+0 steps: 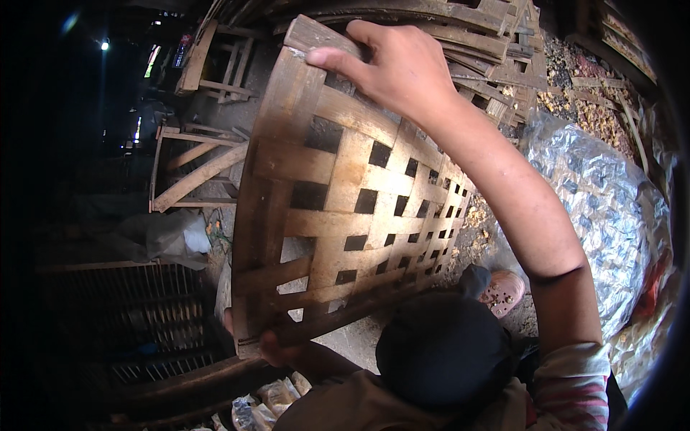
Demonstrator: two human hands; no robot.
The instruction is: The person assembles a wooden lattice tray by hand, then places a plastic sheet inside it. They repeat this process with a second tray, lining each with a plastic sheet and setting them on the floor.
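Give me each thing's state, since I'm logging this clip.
woven bamboo tray: tilted up, held at both ends
right hand: fingers gripping the tray's top rim
left hand: gripping the tray's lower rim
wooden frames: stacked behind
silver sheet: crumpled

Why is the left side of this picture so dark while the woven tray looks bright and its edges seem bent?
In the head view, light falls on the woven bamboo tray and the right hand, while the left side lies in deep shadow, where only a small lamp glares; the fisheye lens curves straight edges toward the rim, whose corners go black.
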